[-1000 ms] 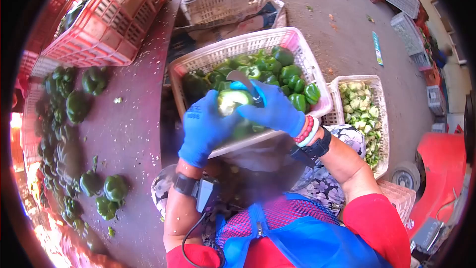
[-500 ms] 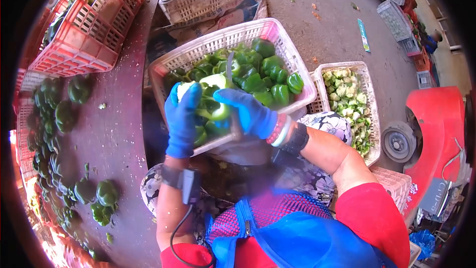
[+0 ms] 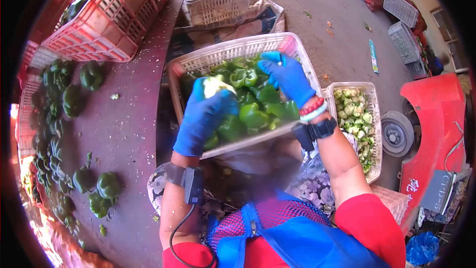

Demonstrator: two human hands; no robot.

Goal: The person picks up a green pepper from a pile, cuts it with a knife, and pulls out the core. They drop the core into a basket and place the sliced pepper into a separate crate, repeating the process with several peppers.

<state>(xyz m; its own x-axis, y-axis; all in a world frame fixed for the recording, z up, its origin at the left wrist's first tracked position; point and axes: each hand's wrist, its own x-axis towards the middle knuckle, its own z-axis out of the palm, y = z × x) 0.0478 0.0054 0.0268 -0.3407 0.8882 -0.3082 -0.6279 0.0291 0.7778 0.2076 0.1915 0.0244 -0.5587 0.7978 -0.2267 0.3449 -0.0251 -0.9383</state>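
Note:
My left hand (image 3: 208,111), in a blue glove, is closed around a pale, seedy pepper core (image 3: 216,86) above the near-left part of a crate. Farther right, over the same crate, my right hand (image 3: 290,77) is gloved in blue too, with its fingers curled together. What those fingers hold is hidden. Beneath both hands, cut green peppers (image 3: 254,116) fill much of the pale plastic crate (image 3: 310,64). One opened pepper piece (image 3: 243,77) lies between the hands with its hollow inside facing up.
A second crate (image 3: 378,134) at the right holds pale pepper cores. Whole green peppers (image 3: 109,185) lie on the dark red tabletop (image 3: 134,134) to the left. A red crate (image 3: 116,30) stands at that table's far end. Another crate (image 3: 215,2) sits behind.
The hands have moved apart, my right one going up and right. The opened pepper that was between them has left my hands; the pale core stays in my left. The view has shifted slightly.

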